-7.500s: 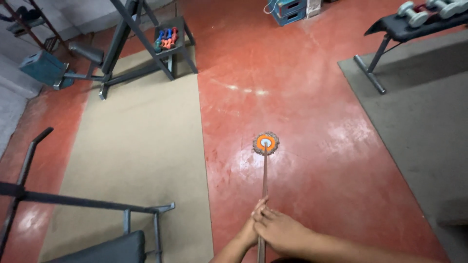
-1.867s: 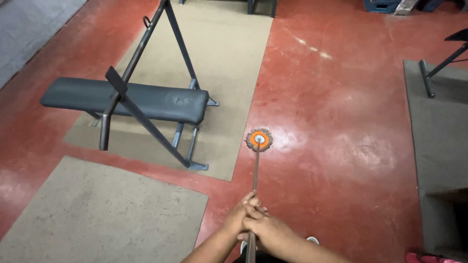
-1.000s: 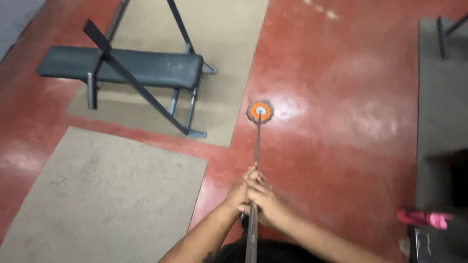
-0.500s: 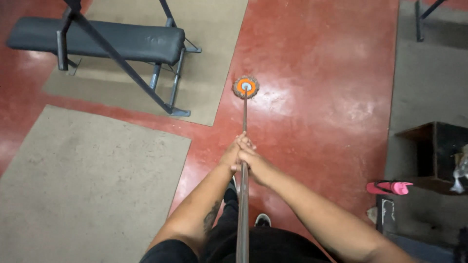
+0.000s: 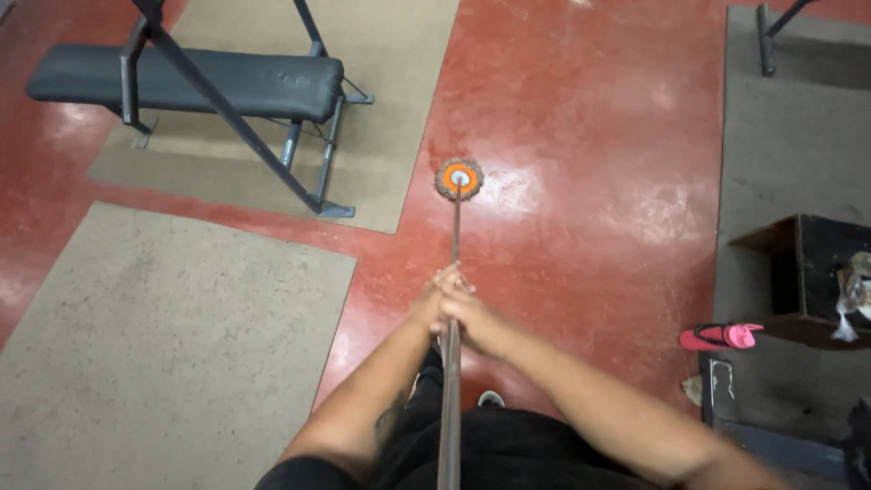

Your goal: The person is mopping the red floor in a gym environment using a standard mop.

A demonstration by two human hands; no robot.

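Both hands, the left hand (image 5: 435, 295) and the right hand (image 5: 472, 318), are clenched together around the mop handle (image 5: 451, 381), held out in front so that the round orange mop head (image 5: 459, 179) presses on the red floor (image 5: 590, 163) (beside the tan mat (image 5: 172, 336), near the weight bench (image 5: 181, 82)).

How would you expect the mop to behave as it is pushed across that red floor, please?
The mop would probably glide easily, since the red floor looks glossy. Its long thin handle seems stiff: it runs straight under the grip of the left hand and right hand. The small round head likely drags on the beige mat.
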